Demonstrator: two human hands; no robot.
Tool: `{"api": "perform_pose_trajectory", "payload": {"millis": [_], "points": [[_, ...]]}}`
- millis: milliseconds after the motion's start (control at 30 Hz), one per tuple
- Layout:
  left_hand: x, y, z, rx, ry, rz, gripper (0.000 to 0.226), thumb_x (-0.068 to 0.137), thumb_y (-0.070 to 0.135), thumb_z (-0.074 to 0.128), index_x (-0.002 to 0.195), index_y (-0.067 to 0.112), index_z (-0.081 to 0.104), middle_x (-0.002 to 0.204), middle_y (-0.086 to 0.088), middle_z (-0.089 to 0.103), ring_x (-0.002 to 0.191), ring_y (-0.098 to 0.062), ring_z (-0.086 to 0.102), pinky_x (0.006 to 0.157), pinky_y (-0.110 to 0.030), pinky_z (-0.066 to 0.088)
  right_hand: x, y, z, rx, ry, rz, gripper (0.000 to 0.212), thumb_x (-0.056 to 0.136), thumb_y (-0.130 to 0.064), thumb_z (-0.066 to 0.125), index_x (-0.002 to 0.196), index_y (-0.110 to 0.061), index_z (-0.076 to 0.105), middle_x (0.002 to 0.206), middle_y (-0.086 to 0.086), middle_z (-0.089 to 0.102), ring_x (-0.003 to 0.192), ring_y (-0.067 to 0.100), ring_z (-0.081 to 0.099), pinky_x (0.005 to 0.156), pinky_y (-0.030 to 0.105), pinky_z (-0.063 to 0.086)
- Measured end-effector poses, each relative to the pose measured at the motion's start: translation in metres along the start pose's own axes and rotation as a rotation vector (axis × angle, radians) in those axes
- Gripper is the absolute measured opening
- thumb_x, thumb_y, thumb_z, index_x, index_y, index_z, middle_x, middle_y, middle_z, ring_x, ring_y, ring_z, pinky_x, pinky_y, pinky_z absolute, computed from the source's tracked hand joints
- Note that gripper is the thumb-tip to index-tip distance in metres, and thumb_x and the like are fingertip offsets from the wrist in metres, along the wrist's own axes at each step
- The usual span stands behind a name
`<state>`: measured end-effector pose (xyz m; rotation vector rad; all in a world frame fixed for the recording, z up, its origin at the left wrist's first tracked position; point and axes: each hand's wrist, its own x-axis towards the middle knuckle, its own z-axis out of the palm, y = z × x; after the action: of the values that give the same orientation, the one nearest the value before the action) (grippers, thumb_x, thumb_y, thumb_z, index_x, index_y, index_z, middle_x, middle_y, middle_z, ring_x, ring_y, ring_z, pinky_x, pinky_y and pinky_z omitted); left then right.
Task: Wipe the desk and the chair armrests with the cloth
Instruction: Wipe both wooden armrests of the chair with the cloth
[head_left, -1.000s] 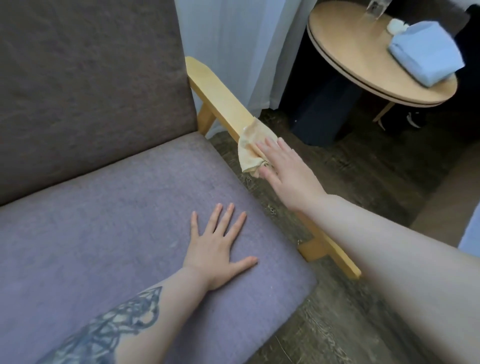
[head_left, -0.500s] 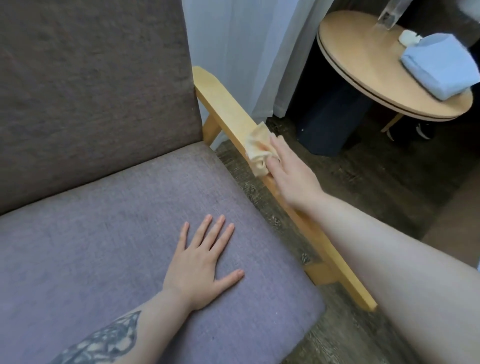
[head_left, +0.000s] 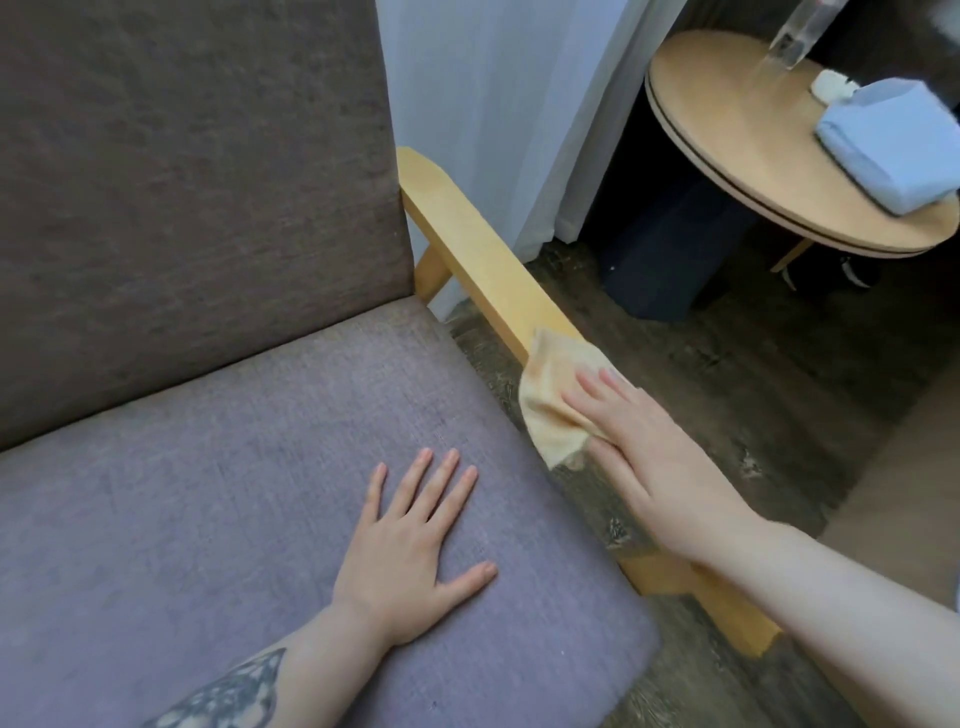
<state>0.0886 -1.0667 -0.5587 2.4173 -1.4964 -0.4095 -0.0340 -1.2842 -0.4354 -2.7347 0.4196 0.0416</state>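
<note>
A pale yellow cloth (head_left: 555, 397) lies on the chair's wooden right armrest (head_left: 478, 249), about halfway along it. My right hand (head_left: 654, 457) presses flat on the cloth, fingers pointing toward the chair back, and covers the cloth's near part. My left hand (head_left: 410, 545) rests flat with fingers spread on the purple seat cushion (head_left: 208, 493), holding nothing. The armrest's front end (head_left: 737, 623) shows under my right forearm.
The grey-brown chair back (head_left: 197, 182) fills the upper left. A round wooden table (head_left: 737, 135) stands at the upper right, carrying a folded light blue towel (head_left: 888, 140) and a clear object. White curtain (head_left: 498, 104) hangs behind the armrest. Dark wood floor lies between chair and table.
My right hand has slid the cloth along the armrest toward its front end. The left hand stays flat on the seat.
</note>
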Motion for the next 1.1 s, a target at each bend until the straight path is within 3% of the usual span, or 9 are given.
{"api": "perform_pose_trajectory", "payload": {"millis": [100,167,267,400,533,700,933,1033,1100], "points": [[0.0,0.0,0.0,-0.011,-0.01,-0.005,0.086,0.08,0.079,0.029,0.15,0.031,0.017,0.158,0.007,0.018,0.146,-0.019,0.008,0.113,-0.055,0.008,-0.066,0.002,0.0,-0.021,-0.029,0.048,0.047,0.098,-0.029,0.041,0.144,-0.03,0.033,0.156,-0.014,0.018,0.145,0.005,0.007,0.116,0.028,0.008],[0.0,0.0,0.0,-0.014,-0.009,-0.003,0.086,0.08,0.078,0.03,0.15,0.032,0.017,0.158,0.007,0.019,0.146,-0.019,0.009,0.113,-0.055,0.008,-0.062,-0.001,0.004,-0.015,-0.018,0.126,0.052,0.096,-0.032,0.042,0.145,-0.028,0.027,0.157,-0.013,0.012,0.145,0.004,0.001,0.116,0.026,0.002],[0.0,0.0,0.001,-0.015,-0.004,0.002,0.086,0.079,0.078,0.033,0.15,0.031,0.02,0.157,0.007,0.021,0.146,-0.02,0.012,0.113,-0.055,0.01,0.008,-0.013,0.009,-0.029,0.073,0.139,0.06,0.098,-0.037,0.041,0.15,-0.023,0.014,0.158,-0.009,0.002,0.145,0.007,-0.004,0.118,0.027,-0.001],[0.001,-0.001,0.001,-0.008,-0.001,0.01,0.088,0.077,0.078,0.037,0.15,0.03,0.021,0.157,0.006,0.022,0.146,-0.02,0.013,0.112,-0.055,0.011,0.152,-0.022,0.011,-0.087,0.089,0.114,0.057,0.096,-0.037,0.041,0.148,-0.03,0.02,0.156,0.003,0.02,0.143,0.023,0.015,0.115,0.046,0.02],[0.002,-0.002,0.003,-0.001,0.014,0.01,0.088,0.078,0.078,0.037,0.15,0.03,0.02,0.158,0.007,0.02,0.146,-0.019,0.012,0.112,-0.055,0.011,0.222,-0.03,0.016,-0.082,0.036,0.125,0.05,0.099,-0.038,0.036,0.147,-0.035,0.023,0.16,0.004,0.01,0.146,0.026,0.005,0.117,0.044,0.013],[0.003,-0.002,0.004,0.03,0.012,0.013,0.087,0.079,0.076,0.036,0.15,0.03,0.019,0.158,0.006,0.02,0.146,-0.019,0.011,0.113,-0.056,0.011,0.148,-0.015,0.014,-0.065,0.1,0.015,0.043,0.099,-0.034,0.041,0.142,-0.029,0.037,0.159,0.002,0.018,0.146,0.022,0.008,0.117,0.043,0.015],[0.0,0.0,0.003,0.067,-0.024,-0.001,0.084,0.081,0.076,0.028,0.151,0.03,0.015,0.158,0.006,0.018,0.146,-0.019,0.01,0.114,-0.056,0.012,-0.061,0.0,0.013,-0.062,0.032,0.159,0.049,0.098,-0.041,0.038,0.143,-0.046,0.02,0.158,-0.012,0.01,0.146,0.008,-0.001,0.117,0.035,0.01],[0.001,0.001,0.004,0.073,-0.016,0.001,0.084,0.081,0.075,0.029,0.151,0.03,0.016,0.158,0.005,0.018,0.146,-0.02,0.012,0.113,-0.057,0.013,-0.067,0.003,0.011,-0.075,0.015,0.194,0.051,0.098,-0.042,0.039,0.144,-0.046,0.018,0.159,-0.012,0.007,0.146,0.008,-0.003,0.116,0.032,0.009],[0.001,0.001,0.003,0.071,-0.016,0.001,0.084,0.081,0.075,0.031,0.15,0.03,0.018,0.158,0.005,0.019,0.146,-0.02,0.013,0.113,-0.057,0.014,-0.028,-0.001,0.011,-0.08,0.06,0.203,0.052,0.098,-0.043,0.038,0.146,-0.044,0.018,0.16,-0.01,0.004,0.146,0.011,-0.002,0.115,0.033,0.01]]}}
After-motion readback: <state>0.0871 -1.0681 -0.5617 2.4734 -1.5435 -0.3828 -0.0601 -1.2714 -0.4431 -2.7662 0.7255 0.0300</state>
